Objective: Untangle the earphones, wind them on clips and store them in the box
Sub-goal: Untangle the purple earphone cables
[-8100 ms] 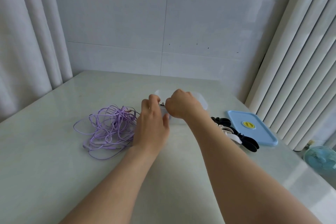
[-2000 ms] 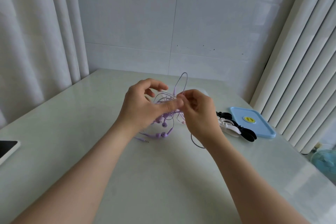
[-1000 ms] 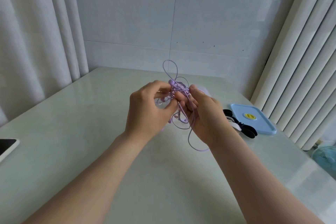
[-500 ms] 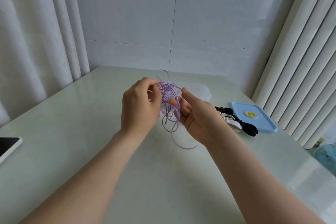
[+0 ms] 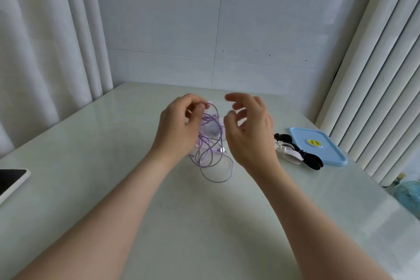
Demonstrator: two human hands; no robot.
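The pale counter [image 5: 113, 166] carries a blue lid [image 5: 318, 150] at the right, with black and white clips [image 5: 295, 154] just beside it. The left hand [image 5: 179, 129] pinches the purple earphones [image 5: 204, 119], whose tangle hangs down to the counter. The right hand [image 5: 252, 134] hovers beside it, fingers apart, holding nothing.

Both hands are up over the middle of the table [image 5: 109, 148]. The earphones [image 5: 208, 146] dangle from the left hand [image 5: 179, 130] down onto the tabletop, with the right hand [image 5: 251, 135] just to their right. Further right there's a pile of clips [image 5: 295, 153], with the lid [image 5: 318, 150] lying flat right behind them. A phone [image 5: 10, 180] pokes in at the table's left edge, and a fan [image 5: 409, 193] sits off the right side.
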